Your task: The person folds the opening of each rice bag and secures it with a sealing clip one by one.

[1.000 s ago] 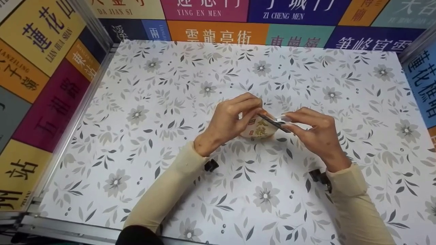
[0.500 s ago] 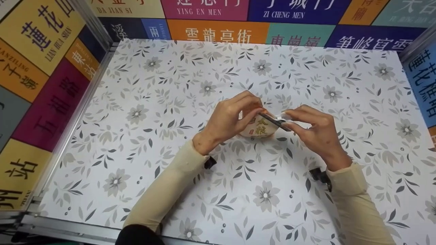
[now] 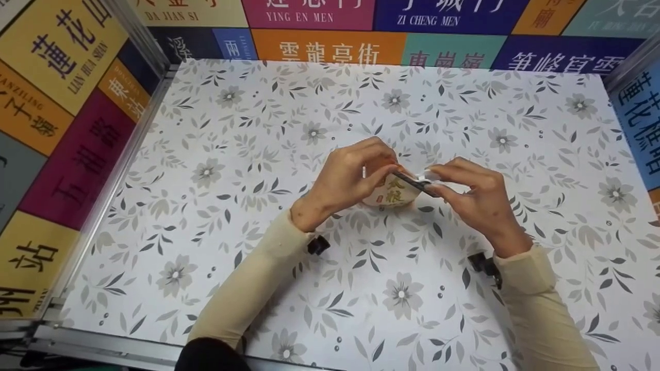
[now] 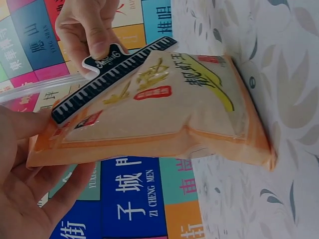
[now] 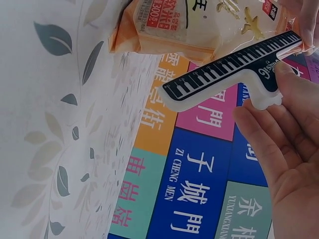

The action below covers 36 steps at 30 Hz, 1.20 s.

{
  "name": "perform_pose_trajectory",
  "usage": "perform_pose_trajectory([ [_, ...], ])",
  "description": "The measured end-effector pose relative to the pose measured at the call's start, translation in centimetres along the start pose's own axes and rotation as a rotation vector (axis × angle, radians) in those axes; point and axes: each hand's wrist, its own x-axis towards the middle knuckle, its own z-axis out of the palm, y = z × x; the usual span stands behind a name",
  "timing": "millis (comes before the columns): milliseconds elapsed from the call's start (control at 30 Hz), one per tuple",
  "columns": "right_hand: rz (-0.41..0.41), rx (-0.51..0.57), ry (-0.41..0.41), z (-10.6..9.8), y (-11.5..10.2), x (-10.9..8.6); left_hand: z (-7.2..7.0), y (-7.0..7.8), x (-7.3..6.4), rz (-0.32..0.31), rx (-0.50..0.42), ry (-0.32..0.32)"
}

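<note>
A clear and orange plastic bag (image 4: 169,114) with gold and black characters stands on the patterned sheet. Across its top edge lies a long black-and-white bag clip (image 5: 227,67), printed with piano keys and the word "Music". My right hand (image 3: 477,198) pinches the clip's white handle between thumb and fingers. On the other side, my left hand (image 3: 340,180) grips the upper corner of the bag, its thumb close to one end of the clip. In the head view the left hand covers part of the bag (image 3: 396,197). How deep the bag sits between the clip's bars is hard to see.
The white floral sheet (image 3: 232,288) covers the tabletop. Colourful panels with place names (image 3: 330,49) stand behind it and at both sides. A metal frame rail (image 3: 103,350) runs along the near left edge. Small black wrist cameras (image 3: 318,245) hang by the sleeves.
</note>
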Motion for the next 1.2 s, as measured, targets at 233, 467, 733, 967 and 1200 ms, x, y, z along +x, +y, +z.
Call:
perform_pose_trajectory([
  [233,-0.009,0.016,-0.005,0.01,-0.02,-0.04,-0.38,0.34,0.34,-0.015,0.044,-0.029],
  [467,-0.003,0.022,0.03,0.1,0.07,-0.07,-0.32,0.23,0.41,0.029,-0.001,-0.005],
  [733,0.008,0.036,0.045,0.22,0.02,-0.09,-0.02,0.09,0.01,0.067,-0.024,0.029],
  [967,0.011,0.065,0.051,0.26,-0.1,-0.01,-0.07,0.15,-0.05,0.037,-0.026,0.019],
  [1200,0.01,0.078,0.05,0.3,-0.3,0.14,-0.14,0.2,-0.02,0.002,-0.029,-0.002],
])
